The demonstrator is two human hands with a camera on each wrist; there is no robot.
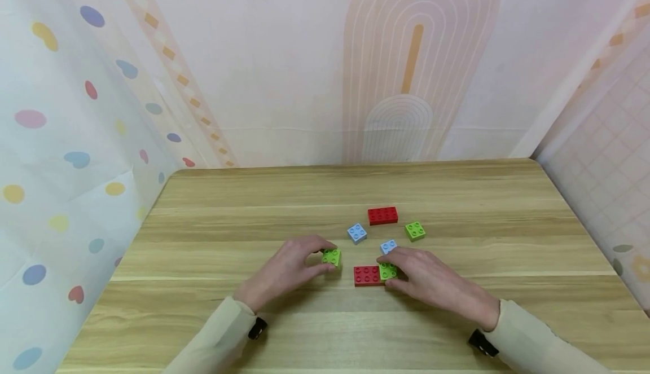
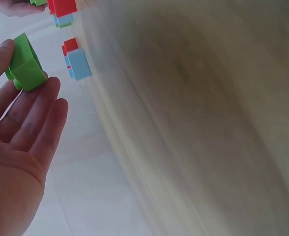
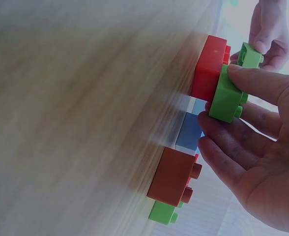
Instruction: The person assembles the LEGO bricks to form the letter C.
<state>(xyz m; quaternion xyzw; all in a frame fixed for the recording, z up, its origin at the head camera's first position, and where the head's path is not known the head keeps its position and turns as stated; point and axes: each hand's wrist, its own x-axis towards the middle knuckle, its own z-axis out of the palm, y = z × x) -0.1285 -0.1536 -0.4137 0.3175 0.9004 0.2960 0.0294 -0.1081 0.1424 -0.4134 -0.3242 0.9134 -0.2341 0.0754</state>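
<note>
My left hand [image 1: 289, 264] pinches a green square brick [image 1: 332, 257] between thumb and fingertips, raised off the table. In the left wrist view, that green brick [image 2: 27, 64] shows its hollow underside. To the right, a long red brick [image 1: 367, 276] lies on the tabletop. My right hand [image 1: 431, 278] grips another green square brick [image 1: 388, 271] at the red brick's right end. The right wrist view has this green brick [image 3: 226, 98] up against the studded side of the red brick [image 3: 209, 68], thumb on one side and fingers on the other.
Just behind the right hand sits a light blue brick [image 1: 389, 246], partly covered. Farther back on the wooden table [image 1: 228, 205] lie another light blue brick [image 1: 357, 233], a second long red brick [image 1: 383, 215] and a green brick [image 1: 414, 231]. A patterned curtain [image 1: 284, 80] hangs beyond the table's back edge.
</note>
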